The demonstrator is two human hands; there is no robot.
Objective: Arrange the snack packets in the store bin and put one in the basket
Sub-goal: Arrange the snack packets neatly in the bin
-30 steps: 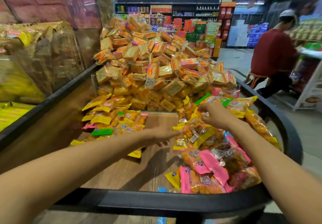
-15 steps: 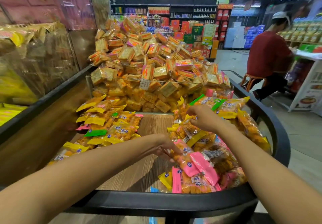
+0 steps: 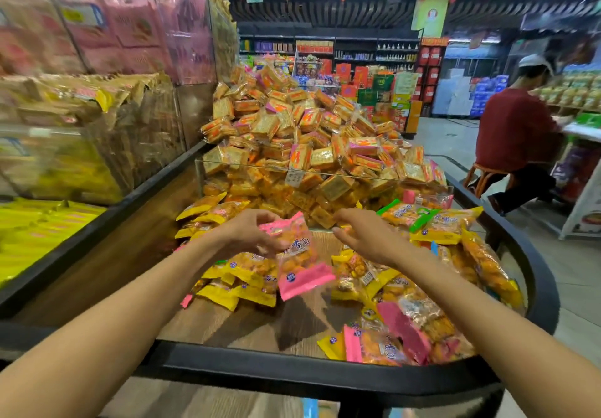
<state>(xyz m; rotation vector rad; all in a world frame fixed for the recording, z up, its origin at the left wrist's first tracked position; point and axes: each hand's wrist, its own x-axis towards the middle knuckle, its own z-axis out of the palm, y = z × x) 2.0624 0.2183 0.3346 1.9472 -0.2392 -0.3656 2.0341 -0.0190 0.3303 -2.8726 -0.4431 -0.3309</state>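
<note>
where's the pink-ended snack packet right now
In the head view the pink-ended packet is lifted above the middle of the bin, gripped by the left hand, between the packet pile on the left and the open right hand.

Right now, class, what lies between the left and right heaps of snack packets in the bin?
Head view: bare wood-grain bin floor, with the pink-ended packet held above it.
</note>
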